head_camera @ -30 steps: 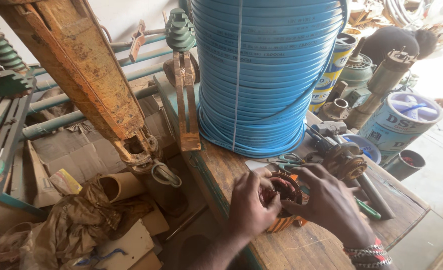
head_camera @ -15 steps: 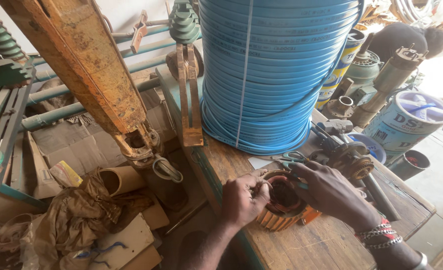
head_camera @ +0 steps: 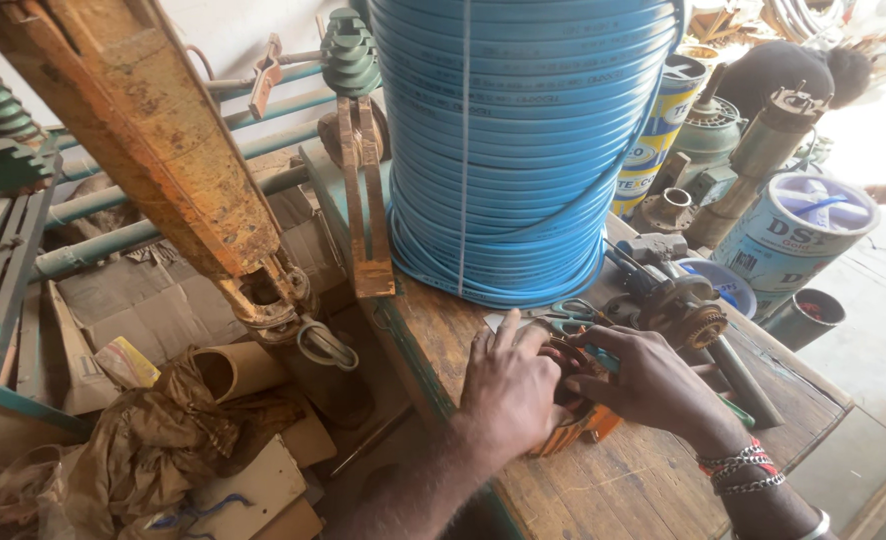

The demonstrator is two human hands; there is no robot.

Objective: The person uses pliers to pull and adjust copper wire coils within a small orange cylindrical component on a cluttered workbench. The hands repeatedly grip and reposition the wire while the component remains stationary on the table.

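Both hands grip a small orange coil [head_camera: 575, 428] near the wooden surface's [head_camera: 643, 480] front edge — left hand [head_camera: 508, 390] cupped over it, right hand [head_camera: 643, 385] pinching its far side — below the blue cable reel [head_camera: 513, 150].

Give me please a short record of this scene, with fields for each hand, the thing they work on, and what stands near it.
left hand: lies over the near side of the orange ring, fingers spread
right hand: grips the far side of the ring
orange ring: round part with copper-coloured inside, mostly hidden by both hands, on the wooden bench
behind it: big coil of blue cable, scissors
right of it: metal parts, a blue tin
left of bench: rusty beam, cardboard scraps
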